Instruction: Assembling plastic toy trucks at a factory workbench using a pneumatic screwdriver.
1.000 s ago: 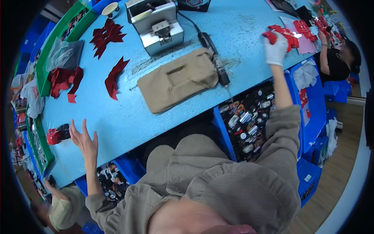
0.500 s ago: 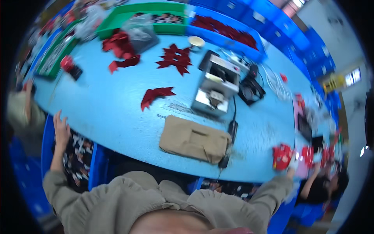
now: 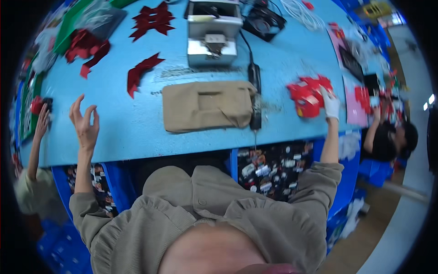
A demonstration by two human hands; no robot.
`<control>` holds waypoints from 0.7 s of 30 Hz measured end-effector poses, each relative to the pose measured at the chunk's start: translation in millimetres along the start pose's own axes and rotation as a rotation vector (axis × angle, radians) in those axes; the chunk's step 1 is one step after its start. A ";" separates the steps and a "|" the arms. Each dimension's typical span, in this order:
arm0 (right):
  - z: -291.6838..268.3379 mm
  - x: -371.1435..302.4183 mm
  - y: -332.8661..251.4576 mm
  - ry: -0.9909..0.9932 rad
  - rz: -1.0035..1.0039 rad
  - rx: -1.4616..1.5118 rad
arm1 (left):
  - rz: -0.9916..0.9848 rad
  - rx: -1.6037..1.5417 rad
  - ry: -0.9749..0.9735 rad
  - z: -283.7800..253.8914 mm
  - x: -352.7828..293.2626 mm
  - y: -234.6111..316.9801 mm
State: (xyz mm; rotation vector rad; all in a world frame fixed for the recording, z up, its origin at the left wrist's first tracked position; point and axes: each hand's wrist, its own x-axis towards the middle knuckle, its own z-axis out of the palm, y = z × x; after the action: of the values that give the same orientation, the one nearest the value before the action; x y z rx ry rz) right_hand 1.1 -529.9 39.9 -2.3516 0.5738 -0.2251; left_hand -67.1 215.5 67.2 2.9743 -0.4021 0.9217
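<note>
My left hand hovers bare over the left front of the blue table, fingers apart and holding nothing. On the right, my right hand wears a white glove or finger covers. Its fingers close on the near side of a bundle of shiny red pieces; their exact kind is blurred. Between my hands lies a tan cloth-covered pad. Beyond it stands a metal bench machine with a black cable. Dark red ribbon pieces lie further left: a folded strip and a notched bow shape.
Red ribbon and a clear plastic bag sit by a green tray. A co-worker's hand is at far left, another person at right. Blue drawers with small items sit under the table edge.
The view has turned and shifted, so the table sits higher in the picture. My left hand has come in from the table's edge. The red bundle has slid leftward with my right hand.
</note>
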 end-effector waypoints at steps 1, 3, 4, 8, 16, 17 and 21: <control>8.1 -14.6 -14.7 -0.010 -0.022 0.096 | 0.048 -0.121 0.058 11.7 17.8 16.8; 6.4 -41.2 -28.9 -0.003 -0.017 0.192 | 0.127 -0.325 0.108 28.3 51.6 61.9; 0.5 -53.3 -34.4 0.024 -0.033 0.130 | 0.167 -0.400 0.102 30.5 70.3 91.3; -6.7 -103.4 -65.0 0.129 -0.120 0.180 | 0.340 -0.850 0.030 23.3 94.9 203.1; 4.1 -230.4 -144.5 0.009 -0.374 0.665 | 0.085 -1.740 -0.317 4.1 108.0 339.0; 6.4 -243.9 -148.6 0.030 -0.339 0.664 | 0.015 -1.763 -0.581 3.9 110.6 335.3; 6.6 -278.8 -140.5 -0.152 -0.504 0.658 | 0.038 -1.716 -0.810 15.5 118.4 303.1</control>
State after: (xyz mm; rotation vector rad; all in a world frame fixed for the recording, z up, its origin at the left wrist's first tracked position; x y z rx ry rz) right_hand -196.3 -304.5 128.1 -1.8002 -0.1695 -0.3886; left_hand -38.2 -107.4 98.0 1.4803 -0.6962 -0.5723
